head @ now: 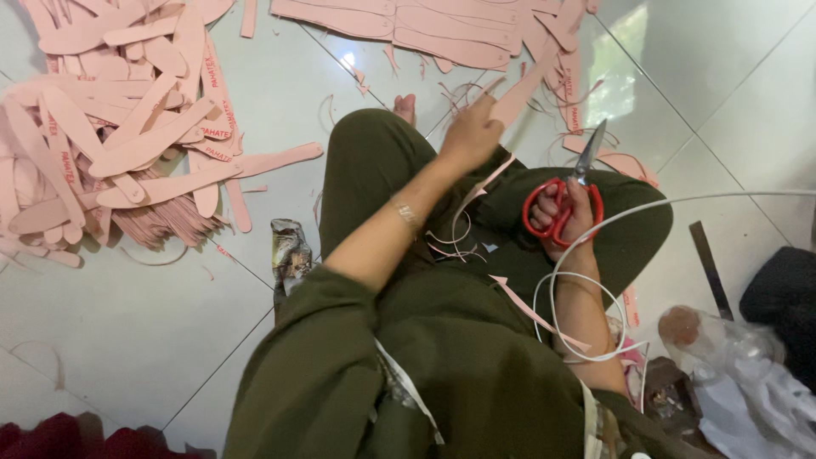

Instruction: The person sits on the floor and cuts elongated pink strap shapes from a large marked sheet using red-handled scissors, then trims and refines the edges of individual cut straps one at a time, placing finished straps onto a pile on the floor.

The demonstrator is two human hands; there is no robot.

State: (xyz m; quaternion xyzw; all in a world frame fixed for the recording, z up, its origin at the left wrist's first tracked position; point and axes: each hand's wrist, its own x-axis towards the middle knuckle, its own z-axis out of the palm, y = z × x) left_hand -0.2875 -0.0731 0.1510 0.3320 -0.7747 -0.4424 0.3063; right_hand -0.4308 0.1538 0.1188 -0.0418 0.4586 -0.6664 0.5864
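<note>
Left hand [470,132] pinches a long, thin pink strip [518,93], rounded at one end; right hand [568,212] grips red-handled scissors [571,191], blades up.

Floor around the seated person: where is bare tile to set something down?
Bare tile lies below the pink strip pile, left of the knee; more at top right. Crowded: clutter near the plastic bag.

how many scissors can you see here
1. The red-handled scissors are in the right hand, over the person's lap, blades pointing up. More could be hidden under the pile of pink strips on the floor.
</note>
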